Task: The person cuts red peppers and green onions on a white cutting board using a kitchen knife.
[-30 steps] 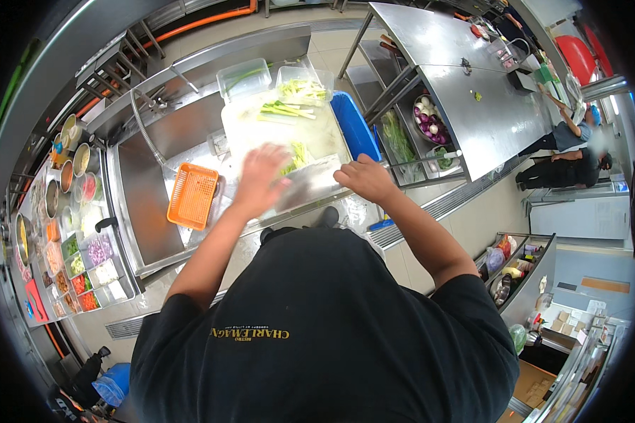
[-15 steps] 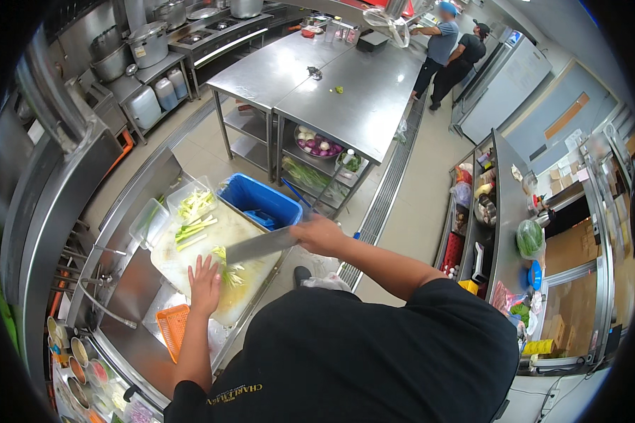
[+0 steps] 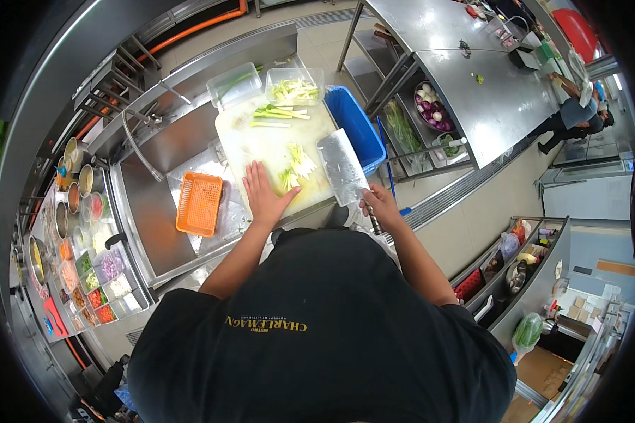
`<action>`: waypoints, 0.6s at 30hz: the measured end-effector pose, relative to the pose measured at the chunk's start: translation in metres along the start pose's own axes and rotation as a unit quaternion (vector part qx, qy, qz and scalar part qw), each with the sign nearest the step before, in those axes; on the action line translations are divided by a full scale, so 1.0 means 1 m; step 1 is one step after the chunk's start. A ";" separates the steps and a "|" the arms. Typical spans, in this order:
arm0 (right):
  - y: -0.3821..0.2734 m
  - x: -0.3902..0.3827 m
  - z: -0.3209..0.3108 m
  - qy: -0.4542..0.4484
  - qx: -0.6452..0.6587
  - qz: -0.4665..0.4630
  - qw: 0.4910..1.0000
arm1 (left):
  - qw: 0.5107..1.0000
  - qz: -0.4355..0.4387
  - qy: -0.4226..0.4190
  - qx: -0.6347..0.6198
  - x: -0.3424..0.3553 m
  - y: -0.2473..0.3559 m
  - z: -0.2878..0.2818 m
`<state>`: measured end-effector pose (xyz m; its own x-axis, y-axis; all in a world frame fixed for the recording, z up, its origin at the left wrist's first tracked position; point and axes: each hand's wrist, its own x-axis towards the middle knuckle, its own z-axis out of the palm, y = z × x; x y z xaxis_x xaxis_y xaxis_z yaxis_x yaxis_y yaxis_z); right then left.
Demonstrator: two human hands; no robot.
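The left hand (image 3: pixel 264 199) spreads wide over the cutting board's (image 3: pixel 250 149) near left corner, chopped greens (image 3: pixel 300 163) just right of it (perhaps touching the thumb; hard to tell). The right hand (image 3: pixel 381 206) grips a cleaver (image 3: pixel 342 167) by the right edge.

Cleaver (image 3: pixel 342 166) now off cut stalks (image 3: pixel 300 168) — @ R edge of brd (image 3: pixel 254 144).

White cutting board (image 3: pixel 254 144), upper centre of frame, across steel sink (image 3: pixel 148 218). On it: chopped pieces (image 3: pixel 300 166) mid-board, longer stalks (image 3: pixel 281 113) above, left hand (image 3: pixel 264 195) flat lower left.
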<state>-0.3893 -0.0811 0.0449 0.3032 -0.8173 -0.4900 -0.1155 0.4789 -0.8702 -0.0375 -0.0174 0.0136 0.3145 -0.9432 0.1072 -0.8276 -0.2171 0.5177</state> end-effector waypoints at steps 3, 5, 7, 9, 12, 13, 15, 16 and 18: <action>-0.005 0.023 0.018 -0.042 -0.032 -0.016 0.998 | 0.999 -0.039 0.019 -0.009 0.005 0.024 0.015; -0.008 0.039 0.033 -0.048 -0.055 -0.007 0.997 | 0.998 -0.052 0.016 -0.009 0.017 0.043 0.031; -0.009 0.047 0.044 -0.065 -0.078 -0.006 0.995 | 0.996 -0.056 0.049 -0.045 0.029 0.061 0.049; -0.009 0.052 0.052 -0.084 -0.097 0.003 0.992 | 0.993 -0.068 0.079 -0.058 0.037 0.074 0.064; -0.011 0.053 0.061 -0.141 -0.132 0.009 0.981 | 0.977 -0.114 0.141 -0.110 0.047 0.082 0.075; -0.014 0.054 0.062 -0.153 -0.131 -0.004 0.979 | 0.973 -0.108 0.162 -0.122 0.046 0.086 0.075; -0.032 0.058 0.061 -0.176 -0.120 0.003 0.977 | 0.953 -0.134 0.193 -0.190 0.056 0.095 0.071; -0.046 0.064 0.056 -0.176 -0.154 -0.036 0.972 | 0.941 -0.182 0.173 -0.228 0.061 0.102 0.067; -0.085 0.078 0.047 -0.163 -0.211 -0.044 0.963 | 0.927 -0.118 0.252 -0.252 0.091 0.120 0.059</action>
<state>-0.3117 -0.1703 0.0832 0.6019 -0.6727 -0.4305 -0.4281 0.1832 -0.8849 -0.1359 -0.1437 0.0357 0.7419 -0.6192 0.2572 -0.4251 -0.1378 0.8946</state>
